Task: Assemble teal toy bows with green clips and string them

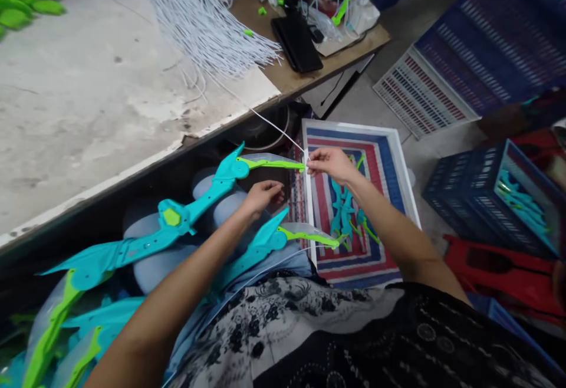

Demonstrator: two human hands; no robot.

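A white cord (278, 128) runs from the table down to my right hand (331, 164), whose thumb and fingers pinch it. This hand is beside the lime-green tip of a turquoise toy bow (216, 178), which lies across my lap with its other end low on the left. My left hand (264, 195) hovers just below that bow's upper limb with curled fingers; anything inside them is hidden. A second toy bow (260, 240) lies nearer my body, partly behind my left forearm, with a white cord at its green tip.
A bundle of white cords (198, 22) lies on the table (79, 99), near a black phone-like case (296, 43). Right of my lap stands a white-rimmed crate (407, 181) with turquoise and green pieces on striped cloth. Blue crates (460, 199) stand farther right.
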